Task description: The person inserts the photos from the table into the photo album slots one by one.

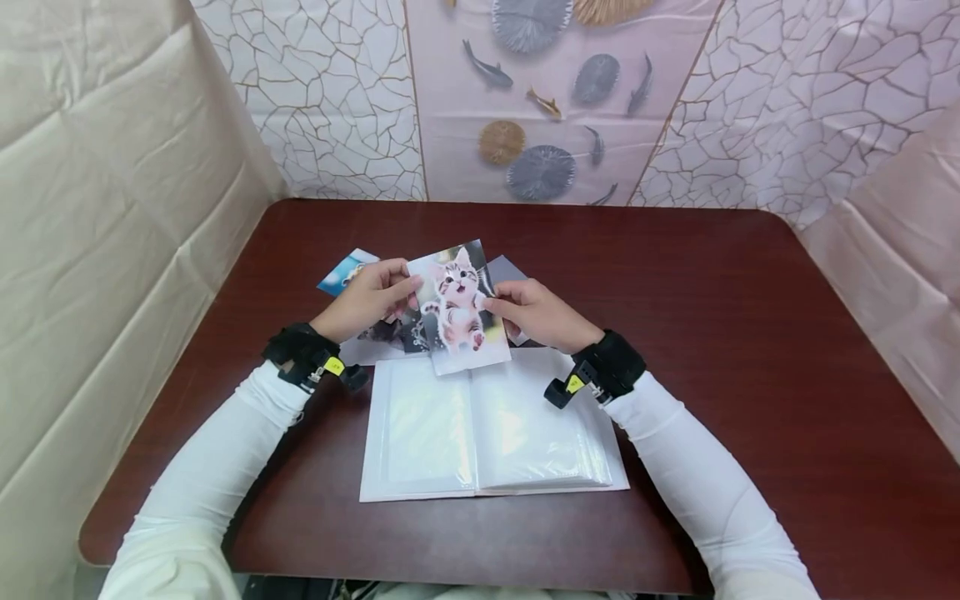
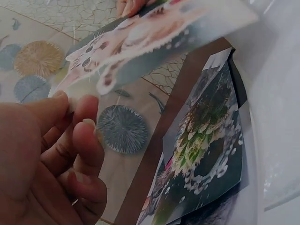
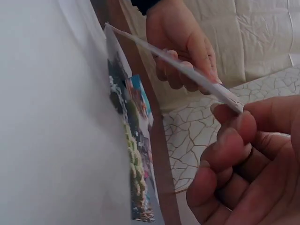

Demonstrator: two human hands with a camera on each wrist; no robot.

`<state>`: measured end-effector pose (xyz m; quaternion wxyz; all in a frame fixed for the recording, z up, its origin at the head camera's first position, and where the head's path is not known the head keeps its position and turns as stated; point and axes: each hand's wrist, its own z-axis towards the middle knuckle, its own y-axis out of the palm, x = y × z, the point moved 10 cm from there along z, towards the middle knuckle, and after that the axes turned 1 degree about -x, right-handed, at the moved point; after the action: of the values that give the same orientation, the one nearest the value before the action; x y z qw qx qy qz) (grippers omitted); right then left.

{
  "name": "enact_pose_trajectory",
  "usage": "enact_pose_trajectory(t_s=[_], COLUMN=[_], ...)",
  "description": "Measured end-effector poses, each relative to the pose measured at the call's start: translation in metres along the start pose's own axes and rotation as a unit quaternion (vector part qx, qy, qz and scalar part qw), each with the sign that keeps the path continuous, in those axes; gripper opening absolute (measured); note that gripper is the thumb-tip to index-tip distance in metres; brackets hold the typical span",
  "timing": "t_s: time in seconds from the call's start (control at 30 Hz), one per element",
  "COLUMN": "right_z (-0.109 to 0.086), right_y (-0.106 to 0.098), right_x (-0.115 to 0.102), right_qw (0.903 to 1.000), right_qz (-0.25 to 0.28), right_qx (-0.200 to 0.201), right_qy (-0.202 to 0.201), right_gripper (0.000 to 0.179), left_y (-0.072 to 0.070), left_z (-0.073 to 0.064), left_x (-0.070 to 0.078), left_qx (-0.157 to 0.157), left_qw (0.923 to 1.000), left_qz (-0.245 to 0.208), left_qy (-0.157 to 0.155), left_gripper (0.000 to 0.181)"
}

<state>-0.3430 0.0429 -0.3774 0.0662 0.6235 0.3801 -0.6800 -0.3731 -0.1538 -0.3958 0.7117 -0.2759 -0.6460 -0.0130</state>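
Observation:
A kitten photo point(image 1: 457, 308) is held up between both hands, over the top edge of an open photo album point(image 1: 420, 433). My left hand point(image 1: 375, 296) pinches its left edge between thumb and fingers. On the opposite edge, my right hand point(image 1: 543, 315) pinches it the same way. The right wrist view shows the photo point(image 3: 173, 61) nearly edge-on, tilted off the table. Beneath it lie several loose pictures, among them a dark one with a green plant point(image 2: 201, 136). The album's clear pockets are spread flat.
A blue-edged picture point(image 1: 347, 268) pokes out behind the left hand, and a greyish one point(image 1: 504, 271) behind the photo. The dark red-brown table point(image 1: 712, 333) meets a patterned backdrop point(image 1: 337, 92). Pale cloth hangs at both sides.

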Motion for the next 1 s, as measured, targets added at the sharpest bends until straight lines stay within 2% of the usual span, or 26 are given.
enact_pose_trajectory(t_s=[0.1,0.23,0.3,0.43,0.53,0.67,0.83,1.0], right_z=[0.002,0.004,0.005,0.009,0.011,0.013,0.014,0.017], right_y=[-0.007,-0.016,-0.019,-0.019,-0.017,-0.015,-0.012,-0.013], right_x=[0.001,0.003,0.002,0.002,0.002,0.003,0.005,0.002], right_qw=[0.9998,0.999,0.9987,0.9985,0.9986,0.9987,0.9988,0.9986], right_qz=[0.005,0.01,0.012,0.016,0.014,0.014,0.024,0.031], right_qx=[0.019,0.042,0.048,0.05,0.047,0.042,0.034,0.04], right_qy=[0.005,0.013,0.012,0.014,0.02,0.024,0.025,0.018], right_gripper=[0.019,0.021,0.022,0.019,0.018,0.019,0.018,0.018], left_y=[-0.001,0.006,0.012,0.027,0.035,0.039,0.041,0.04], left_z=[-0.001,-0.007,-0.012,-0.029,-0.042,-0.053,-0.058,-0.058], left_x=[0.0,-0.004,-0.005,-0.01,-0.015,-0.016,-0.021,-0.023], left_qx=[-0.006,-0.052,-0.083,-0.137,-0.162,-0.162,-0.144,-0.122], left_qw=[0.9999,0.9966,0.9903,0.969,0.9573,0.9579,0.9656,0.9735], left_qz=[0.004,0.064,0.112,0.205,0.24,0.237,0.216,0.193], left_qy=[-0.008,-0.009,0.0,0.005,-0.003,0.005,0.012,0.009], left_gripper=[0.023,0.025,0.026,0.021,0.016,0.013,0.016,0.015])
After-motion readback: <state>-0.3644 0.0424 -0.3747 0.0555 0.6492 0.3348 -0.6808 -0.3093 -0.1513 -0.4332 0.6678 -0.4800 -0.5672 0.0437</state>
